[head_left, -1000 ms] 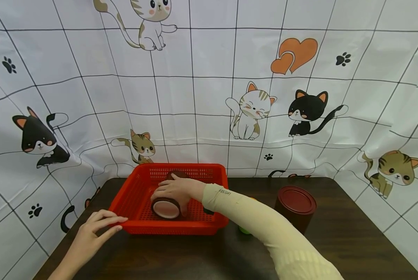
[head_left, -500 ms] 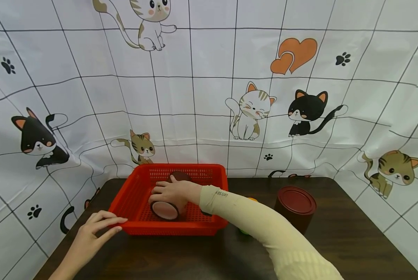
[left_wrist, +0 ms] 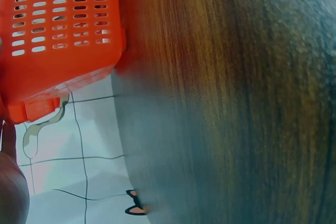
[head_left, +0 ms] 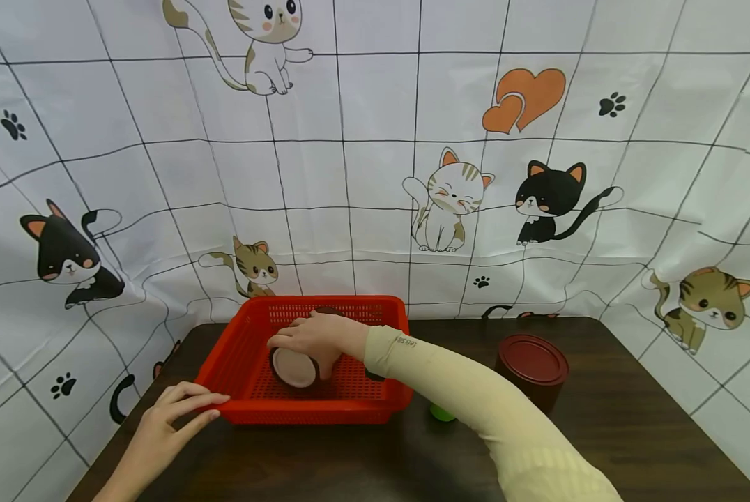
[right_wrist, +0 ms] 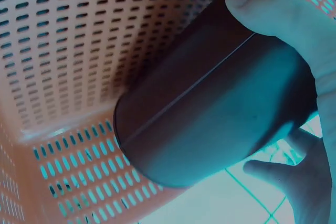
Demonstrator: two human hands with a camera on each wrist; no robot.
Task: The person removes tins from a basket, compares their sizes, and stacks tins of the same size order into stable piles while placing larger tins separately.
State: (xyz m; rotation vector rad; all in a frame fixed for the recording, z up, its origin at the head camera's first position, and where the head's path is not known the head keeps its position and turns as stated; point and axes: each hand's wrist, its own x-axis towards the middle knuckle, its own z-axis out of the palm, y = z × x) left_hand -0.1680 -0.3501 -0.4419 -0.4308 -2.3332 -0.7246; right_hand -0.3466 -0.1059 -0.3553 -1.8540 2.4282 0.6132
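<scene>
Inside the red basket [head_left: 306, 411], my right hand [head_left: 315, 335] grips a brown canister [right_wrist: 210, 108] lying on its side. In the head view, the canister's pale round end faces toward me, and the hand covers much of its side. The right wrist view shows the thumb on one side of the dark cylinder and other fingers around the opposite side. My left hand [head_left: 171, 425] pinches the basket's front left corner, fingers over the rim and thumb lower down outside. Only a sliver of that hand shows at the left edge of the left wrist view.
A second brown canister with a dark red lid [head_left: 533, 359] stands upright on the dark wooden table [head_left: 632, 418], right of my forearm. A small green thing [head_left: 442, 413] peeks out beside my sleeve, mostly hidden. A cat-print curtain [head_left: 375, 174] hangs behind the table.
My right hand and the canister's pale end have risen slightly, after a small dip and turn half a second ago. The left hand has stayed at the basket corner.
</scene>
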